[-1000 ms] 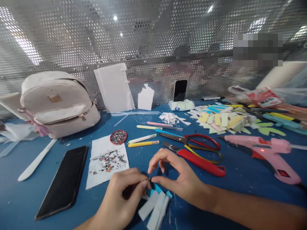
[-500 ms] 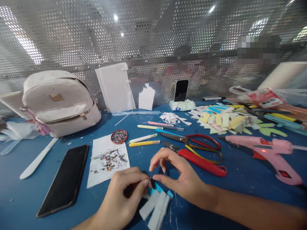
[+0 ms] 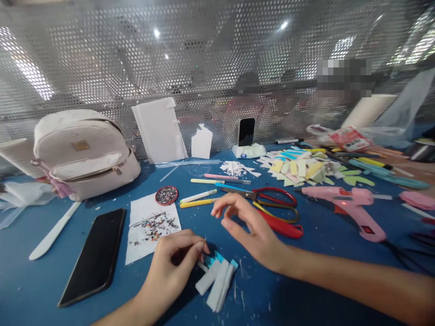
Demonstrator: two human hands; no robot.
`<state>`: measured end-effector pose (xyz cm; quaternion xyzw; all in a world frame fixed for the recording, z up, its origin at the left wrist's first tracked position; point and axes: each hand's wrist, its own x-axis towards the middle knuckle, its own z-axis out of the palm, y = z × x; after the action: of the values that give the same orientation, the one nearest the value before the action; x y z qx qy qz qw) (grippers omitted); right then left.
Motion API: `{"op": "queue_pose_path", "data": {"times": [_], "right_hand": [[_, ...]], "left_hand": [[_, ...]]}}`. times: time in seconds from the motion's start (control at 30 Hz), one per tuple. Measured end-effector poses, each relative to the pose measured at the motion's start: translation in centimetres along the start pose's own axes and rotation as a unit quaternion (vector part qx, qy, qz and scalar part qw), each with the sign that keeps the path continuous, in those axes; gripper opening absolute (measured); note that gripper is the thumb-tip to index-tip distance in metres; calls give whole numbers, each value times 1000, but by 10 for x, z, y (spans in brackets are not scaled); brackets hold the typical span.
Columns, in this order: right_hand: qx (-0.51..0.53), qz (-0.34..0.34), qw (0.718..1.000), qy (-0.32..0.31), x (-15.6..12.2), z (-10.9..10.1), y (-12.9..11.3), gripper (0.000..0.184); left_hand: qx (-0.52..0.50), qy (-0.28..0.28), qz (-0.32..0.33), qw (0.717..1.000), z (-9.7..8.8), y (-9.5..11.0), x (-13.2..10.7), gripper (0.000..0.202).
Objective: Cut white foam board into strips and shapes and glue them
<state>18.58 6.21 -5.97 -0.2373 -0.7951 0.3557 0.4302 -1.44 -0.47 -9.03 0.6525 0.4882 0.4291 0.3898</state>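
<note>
My left hand (image 3: 175, 262) is closed in a pinch at the near end of a small bundle of white and blue foam strips (image 3: 217, 278) lying on the blue table (image 3: 306, 280). What its fingertips hold is too small to make out. My right hand (image 3: 248, 226) hovers just above and to the right, thumb and fingers apart and holding nothing. It is close to the red-handled scissors (image 3: 268, 199) and the red cutter (image 3: 283, 228).
A white paper with glitter bits (image 3: 149, 226) and a red lid of sequins (image 3: 166, 195) lie left of my hands. A black phone (image 3: 95, 253), white knife (image 3: 54, 231) and pale backpack (image 3: 81, 151) sit further left. A pink glue gun (image 3: 350, 206), coloured sticks (image 3: 199, 196) and foam scraps (image 3: 302, 170) lie beyond. A perforated metal screen stands behind.
My right hand has lifted away from the left hand's pinch, up toward the scissors, and its fingers have spread. The left hand stays pinched at the strips.
</note>
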Motion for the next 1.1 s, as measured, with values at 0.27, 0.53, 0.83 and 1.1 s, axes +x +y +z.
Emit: {"op": "queue_pose_path", "data": {"times": [0.27,0.53,0.83,1.1], "right_hand": [[-462,167,857,-157,-2,-114,4,14],[-471,226,829,-200,-23,-133,36,9],[-508,216,822,-139,-3,-126,24,10],[-460,179,865,-92,-7,-111,-18,38]], "left_hand": [[-148,-21,-50,987,-2,7,5,41],[-357,-102,-99,923,-10,19,9,39],[-489,-196,-106,843,-13,16,9,37],[-521,-237,-100,814,-13,11,9,31]]}}
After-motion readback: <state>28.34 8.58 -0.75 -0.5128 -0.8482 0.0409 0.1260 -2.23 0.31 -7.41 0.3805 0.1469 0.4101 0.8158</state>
